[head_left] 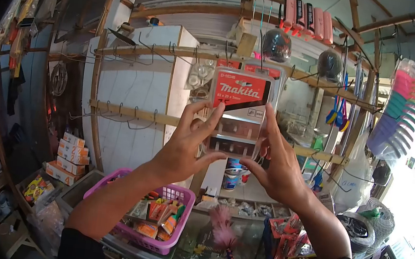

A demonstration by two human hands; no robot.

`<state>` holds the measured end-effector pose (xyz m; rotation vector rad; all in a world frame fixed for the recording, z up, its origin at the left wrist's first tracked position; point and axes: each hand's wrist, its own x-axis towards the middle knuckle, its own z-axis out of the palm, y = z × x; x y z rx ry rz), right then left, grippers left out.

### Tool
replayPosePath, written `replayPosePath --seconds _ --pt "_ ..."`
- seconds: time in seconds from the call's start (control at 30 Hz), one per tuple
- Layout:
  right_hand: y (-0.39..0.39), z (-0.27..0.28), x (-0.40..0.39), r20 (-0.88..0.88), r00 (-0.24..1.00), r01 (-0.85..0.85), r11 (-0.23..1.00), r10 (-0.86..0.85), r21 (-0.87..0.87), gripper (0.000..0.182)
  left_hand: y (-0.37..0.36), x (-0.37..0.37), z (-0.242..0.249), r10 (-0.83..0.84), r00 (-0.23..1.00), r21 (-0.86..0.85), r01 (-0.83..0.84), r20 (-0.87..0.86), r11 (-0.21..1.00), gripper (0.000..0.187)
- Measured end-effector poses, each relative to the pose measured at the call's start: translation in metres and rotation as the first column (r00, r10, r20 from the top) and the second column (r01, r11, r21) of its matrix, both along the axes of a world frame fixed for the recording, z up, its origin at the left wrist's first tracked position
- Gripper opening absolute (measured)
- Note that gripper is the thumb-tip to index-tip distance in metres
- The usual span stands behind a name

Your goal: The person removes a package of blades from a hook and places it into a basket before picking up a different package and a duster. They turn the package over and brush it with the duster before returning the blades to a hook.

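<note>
A clear plastic Makita blister pack (238, 113) with a red label is upright between my two hands, in front of a hook rail. Grey and dark flat pieces show through its lower half. My left hand (184, 142) grips its left side, index finger on the front and thumb at the bottom corner. On the opposite side, my right hand (280, 162) grips the edge with its thumb near the lower right corner. Behind it, similar red-labelled packs (267, 70) hang at a metal hook (262, 53). Whether the front pack touches the hook is hidden.
A pink basket (183, 220) of packaged goods stands on the glass counter (198, 247), beside a pink duster (224, 227). Red packets (289, 240) lie to the right. Bare hooks (141, 116) stick out along a wooden rail (167, 119). Sickle-like coloured handles (399, 111) hang at right.
</note>
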<state>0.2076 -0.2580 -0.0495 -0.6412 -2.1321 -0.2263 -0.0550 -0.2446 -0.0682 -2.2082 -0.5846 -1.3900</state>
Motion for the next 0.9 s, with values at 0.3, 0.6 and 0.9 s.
replayPosePath --seconds 0.3,0.6,0.9 --pt "0.037 0.055 -0.032 0.102 0.983 0.113 0.937 -0.155 0.331 0.122 0.038 -0.022 0.052 0.121 0.993 0.027 -0.121 -0.007 0.992 0.119" --pt "0.065 0.082 -0.036 0.160 0.962 0.132 0.887 -0.223 0.443 0.106 0.050 -0.019 0.070 0.166 0.983 -0.086 -0.160 0.073 0.983 0.115" --pt "0.056 0.094 -0.034 0.199 0.959 0.116 0.917 -0.204 0.380 0.099 0.043 -0.029 0.092 0.174 0.985 -0.226 -0.166 0.017 0.960 0.112"
